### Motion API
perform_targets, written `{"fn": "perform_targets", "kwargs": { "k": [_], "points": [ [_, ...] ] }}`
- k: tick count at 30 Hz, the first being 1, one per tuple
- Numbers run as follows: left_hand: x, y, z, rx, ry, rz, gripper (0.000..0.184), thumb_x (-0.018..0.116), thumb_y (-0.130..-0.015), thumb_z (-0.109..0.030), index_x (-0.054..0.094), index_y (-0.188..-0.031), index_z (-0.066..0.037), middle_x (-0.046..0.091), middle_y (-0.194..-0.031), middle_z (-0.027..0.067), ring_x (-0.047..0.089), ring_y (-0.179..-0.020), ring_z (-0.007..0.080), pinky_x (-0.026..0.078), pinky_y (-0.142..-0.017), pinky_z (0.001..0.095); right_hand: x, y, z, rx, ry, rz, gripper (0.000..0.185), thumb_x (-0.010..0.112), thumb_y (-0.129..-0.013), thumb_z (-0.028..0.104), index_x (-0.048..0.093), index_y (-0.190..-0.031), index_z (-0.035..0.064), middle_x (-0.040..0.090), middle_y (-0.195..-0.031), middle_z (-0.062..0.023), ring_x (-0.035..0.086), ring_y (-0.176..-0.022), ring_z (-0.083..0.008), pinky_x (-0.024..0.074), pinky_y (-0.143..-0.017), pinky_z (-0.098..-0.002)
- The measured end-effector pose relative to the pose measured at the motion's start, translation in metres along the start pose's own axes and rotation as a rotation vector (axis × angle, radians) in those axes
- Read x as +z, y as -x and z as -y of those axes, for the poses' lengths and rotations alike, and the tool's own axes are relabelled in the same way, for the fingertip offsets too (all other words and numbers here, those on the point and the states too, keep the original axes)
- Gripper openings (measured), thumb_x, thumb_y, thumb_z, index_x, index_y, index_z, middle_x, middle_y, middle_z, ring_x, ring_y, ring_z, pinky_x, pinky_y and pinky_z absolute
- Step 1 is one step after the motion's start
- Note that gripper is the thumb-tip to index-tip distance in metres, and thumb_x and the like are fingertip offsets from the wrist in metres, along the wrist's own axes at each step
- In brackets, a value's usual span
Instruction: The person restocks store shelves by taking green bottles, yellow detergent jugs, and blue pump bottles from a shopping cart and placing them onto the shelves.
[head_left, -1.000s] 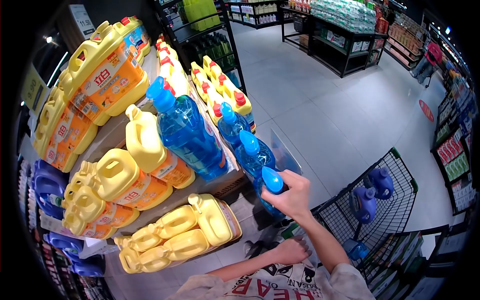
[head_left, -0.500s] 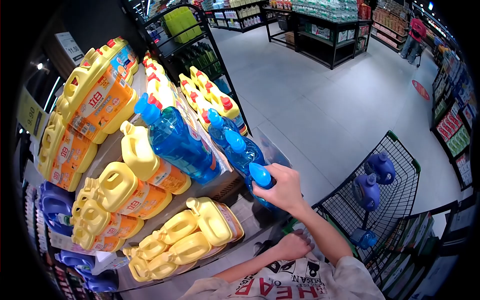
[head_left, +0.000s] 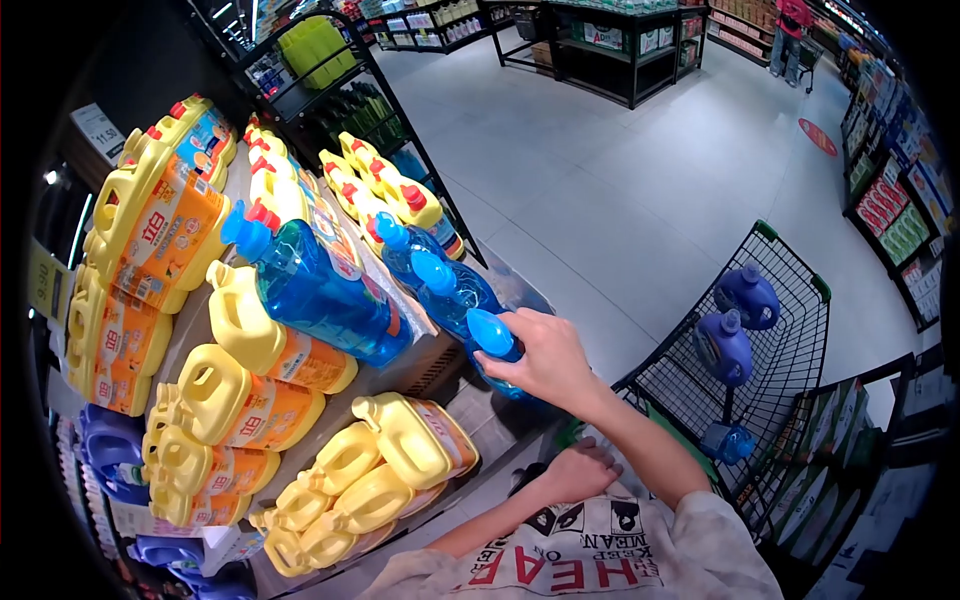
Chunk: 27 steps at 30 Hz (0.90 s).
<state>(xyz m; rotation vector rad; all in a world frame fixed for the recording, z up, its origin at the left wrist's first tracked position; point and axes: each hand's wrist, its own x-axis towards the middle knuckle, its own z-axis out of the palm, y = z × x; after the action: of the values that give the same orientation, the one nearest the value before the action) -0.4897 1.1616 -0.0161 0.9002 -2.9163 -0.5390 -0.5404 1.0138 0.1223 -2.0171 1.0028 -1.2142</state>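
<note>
My right hand (head_left: 545, 362) is closed around the upper part of a blue bottle (head_left: 492, 340), just below its light-blue cap. This bottle is the nearest in a row at the display's edge, beside another blue bottle (head_left: 452, 285). A larger blue pump bottle (head_left: 330, 290) leans to their left, among yellow jugs. Near my waist, my left hand (head_left: 583, 470) has its fingers curled in, with nothing visible in them; its palm is hidden.
Yellow jugs with orange labels (head_left: 270, 410) fill the display on the left. To the right stands a wire shopping cart (head_left: 790, 350) holding purple bottles (head_left: 725, 345) and a small blue bottle (head_left: 728, 442). A person in red (head_left: 793, 30) is far off along the aisle.
The view has shifted, so the display and bottles appear farther left. My right hand remains on the same blue bottle. My left hand has barely moved.
</note>
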Motion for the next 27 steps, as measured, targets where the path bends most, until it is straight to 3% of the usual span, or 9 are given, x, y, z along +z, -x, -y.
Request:
{"fn": "perform_targets", "kwargs": {
  "k": [5, 8, 10, 13, 14, 19, 23, 25, 27],
  "points": [
    [-0.007, 0.000, 0.001, 0.008, 0.037, 0.012, 0.035, 0.062, -0.075, -0.024, 0.070, -0.107, -0.011, 0.067, -0.110, 0.0019, 0.061, -0.112, 0.0212, 0.046, -0.100, 0.0394, 0.003, 0.002, -0.003, -0.029, 0.006, 0.010, 0.033, 0.077, -0.078, 0.034, 0.070, -0.096, 0.0079, 0.064, -0.078, -0.0107, 0.064, -0.071, -0.0305, 0.0504, -0.063, -0.0400],
    [-0.015, -0.005, -0.002, 0.012, 0.039, 0.048, 0.038, 0.064, -0.074, -0.026, 0.069, -0.108, -0.011, 0.067, -0.112, 0.0038, 0.058, -0.117, 0.0222, 0.045, -0.100, 0.0408, -0.001, 0.010, -0.007, -0.040, 0.012, 0.011, 0.043, 0.076, -0.080, 0.037, 0.065, -0.110, 0.0083, 0.063, -0.083, -0.0106, 0.063, -0.074, -0.0300, 0.0502, -0.063, -0.0401],
    [-0.021, -0.006, -0.002, 0.079, -0.006, -0.287, 0.016, 0.060, -0.077, -0.020, 0.069, -0.087, -0.011, 0.065, -0.080, 0.0012, 0.064, -0.093, 0.0190, 0.047, -0.090, 0.0347, -0.014, 0.020, -0.007, -0.032, 0.010, -0.004, 0.048, 0.076, -0.081, 0.036, 0.062, -0.118, 0.0087, 0.060, -0.081, -0.0087, 0.061, -0.072, -0.0262, 0.0492, -0.062, -0.0368],
    [-0.025, -0.004, -0.001, 0.044, -0.026, -0.069, 0.009, 0.059, -0.077, -0.018, 0.065, -0.079, -0.012, 0.061, -0.074, 0.0002, 0.063, -0.080, 0.0182, 0.047, -0.080, 0.0328, -0.055, 0.046, -0.018, 0.151, -0.158, 0.030, 0.052, 0.078, -0.080, 0.033, 0.061, -0.122, 0.0083, 0.059, -0.079, -0.0075, 0.058, -0.067, -0.0203, 0.0494, -0.062, -0.0324],
    [-0.027, -0.006, -0.002, 0.054, -0.021, -0.062, 0.009, 0.059, -0.077, -0.018, 0.065, -0.079, -0.012, 0.061, -0.074, 0.0002, 0.063, -0.080, 0.0182, 0.047, -0.080, 0.0328, -0.064, 0.060, -0.032, 0.167, -0.152, -0.029, 0.049, 0.081, -0.078, 0.024, 0.063, -0.120, 0.0066, 0.052, -0.068, -0.0020, 0.047, -0.057, -0.0112, 0.0404, -0.053, -0.0251],
    [-0.029, -0.008, 0.002, 0.104, -0.022, -0.149, 0.002, 0.059, -0.075, -0.017, 0.059, -0.073, -0.016, 0.052, -0.065, -0.0013, 0.057, -0.068, 0.0160, 0.040, -0.065, 0.0307, -0.126, 0.154, -0.116, 0.642, -0.014, -0.304, 0.024, 0.075, -0.083, 0.014, 0.069, -0.102, 0.0024, 0.050, -0.062, 0.0038, 0.043, -0.055, -0.0036, 0.0350, -0.051, -0.0217],
    [-0.035, -0.010, 0.002, 0.096, -0.024, -0.145, 0.004, 0.061, -0.073, -0.018, 0.058, -0.073, -0.016, 0.051, -0.065, -0.0025, 0.055, -0.066, 0.0153, 0.039, -0.064, 0.0302, -0.185, 0.265, -0.204, 0.909, 0.315, -0.611, 0.025, 0.071, -0.086, 0.014, 0.067, -0.105, -0.0015, 0.055, -0.068, -0.0015, 0.051, -0.060, -0.0097, 0.0438, -0.058, -0.0253],
    [-0.034, -0.011, 0.003, 0.105, -0.024, -0.145, 0.004, 0.061, -0.072, -0.019, 0.057, -0.073, -0.016, 0.050, -0.065, -0.0026, 0.055, -0.066, 0.0151, 0.039, -0.063, 0.0301, -0.210, 0.329, -0.236, 1.063, 0.555, -0.654, 0.034, 0.070, -0.086, 0.020, 0.065, -0.113, -0.0010, 0.061, -0.091, -0.0104, 0.060, -0.077, -0.0203, 0.0498, -0.072, -0.0348],
    [-0.031, -0.012, 0.003, 0.109, -0.030, -0.167, 0.005, 0.061, -0.072, -0.020, 0.057, -0.073, -0.016, 0.049, -0.064, -0.0030, 0.054, -0.065, 0.0146, 0.039, -0.062, 0.0299, -0.222, 0.383, -0.256, 1.281, 0.737, -0.590, 0.049, 0.069, -0.087, 0.026, 0.056, -0.125, -0.0020, 0.057, -0.116, -0.0186, 0.059, -0.102, -0.0283, 0.0488, -0.088, -0.0409]
  ]
}}
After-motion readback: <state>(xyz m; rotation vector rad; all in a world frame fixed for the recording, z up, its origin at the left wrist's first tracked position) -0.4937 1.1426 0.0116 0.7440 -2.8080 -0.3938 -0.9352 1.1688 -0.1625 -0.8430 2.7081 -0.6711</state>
